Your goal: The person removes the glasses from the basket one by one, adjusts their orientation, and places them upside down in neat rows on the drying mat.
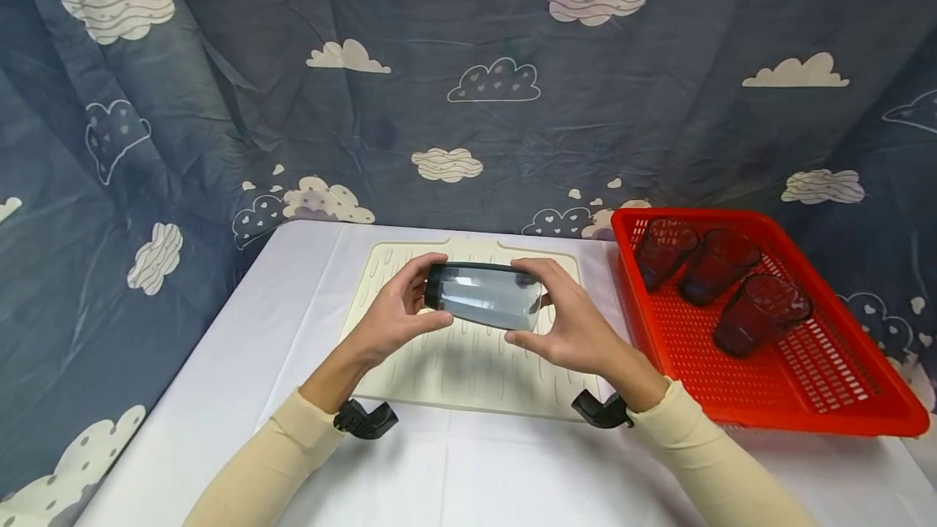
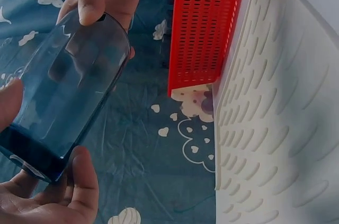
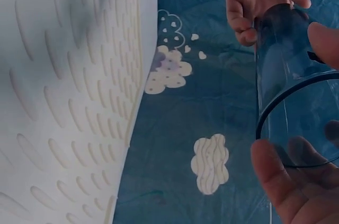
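Observation:
Both hands hold a blue-grey drinking glass (image 1: 486,295) on its side above the cream drying mat (image 1: 468,381). My left hand (image 1: 400,311) grips its dark, thick base, thumb in front and fingers behind. At the rim end, my right hand (image 1: 574,320) pinches the glass between thumb and fingers. The left wrist view shows the glass (image 2: 69,86) with the left hand (image 2: 58,197) at its base. In the right wrist view, the open rim of the glass (image 3: 286,94) faces the camera, with the right hand (image 3: 302,192) around it.
To the right stands a red perforated basket (image 1: 695,381) with three similar glasses (image 1: 761,311) inside, leaning at an angle. A white cloth (image 1: 256,356) covers the table. Behind hangs a dark blue curtain (image 1: 410,128) with cloud prints.

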The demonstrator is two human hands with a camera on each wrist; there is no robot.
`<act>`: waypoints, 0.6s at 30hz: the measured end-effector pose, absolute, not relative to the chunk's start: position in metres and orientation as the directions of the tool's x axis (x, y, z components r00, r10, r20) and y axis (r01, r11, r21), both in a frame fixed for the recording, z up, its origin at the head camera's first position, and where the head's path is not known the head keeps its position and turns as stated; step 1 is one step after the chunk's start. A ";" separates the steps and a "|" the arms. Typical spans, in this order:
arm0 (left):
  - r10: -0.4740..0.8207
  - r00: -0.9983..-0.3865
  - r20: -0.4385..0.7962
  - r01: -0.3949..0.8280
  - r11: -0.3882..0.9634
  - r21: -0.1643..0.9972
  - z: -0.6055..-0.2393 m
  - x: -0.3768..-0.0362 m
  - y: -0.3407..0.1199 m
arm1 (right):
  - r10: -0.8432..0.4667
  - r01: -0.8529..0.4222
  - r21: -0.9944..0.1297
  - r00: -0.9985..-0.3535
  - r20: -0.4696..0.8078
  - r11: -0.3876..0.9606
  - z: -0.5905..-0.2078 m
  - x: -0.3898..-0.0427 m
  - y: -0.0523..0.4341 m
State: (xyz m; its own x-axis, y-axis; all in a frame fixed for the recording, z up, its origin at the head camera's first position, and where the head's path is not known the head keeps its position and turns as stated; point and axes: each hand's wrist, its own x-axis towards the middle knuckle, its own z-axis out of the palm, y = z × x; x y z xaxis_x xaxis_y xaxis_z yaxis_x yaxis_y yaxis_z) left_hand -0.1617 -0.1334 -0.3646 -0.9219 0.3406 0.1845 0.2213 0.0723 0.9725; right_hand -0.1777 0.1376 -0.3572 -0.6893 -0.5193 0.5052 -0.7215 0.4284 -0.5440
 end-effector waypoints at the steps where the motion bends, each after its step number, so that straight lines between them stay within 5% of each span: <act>1: 0.340 -0.922 0.185 0.225 0.079 0.971 -0.365 -0.162 -0.133 | -0.519 -0.718 -0.548 -0.693 0.501 0.429 -0.358 -0.178 0.138; 18: 0.398 -0.901 0.173 0.304 0.293 0.907 -0.335 -0.172 -0.136 | -0.483 -0.597 -0.696 -0.782 0.394 0.399 -0.357 -0.174 0.142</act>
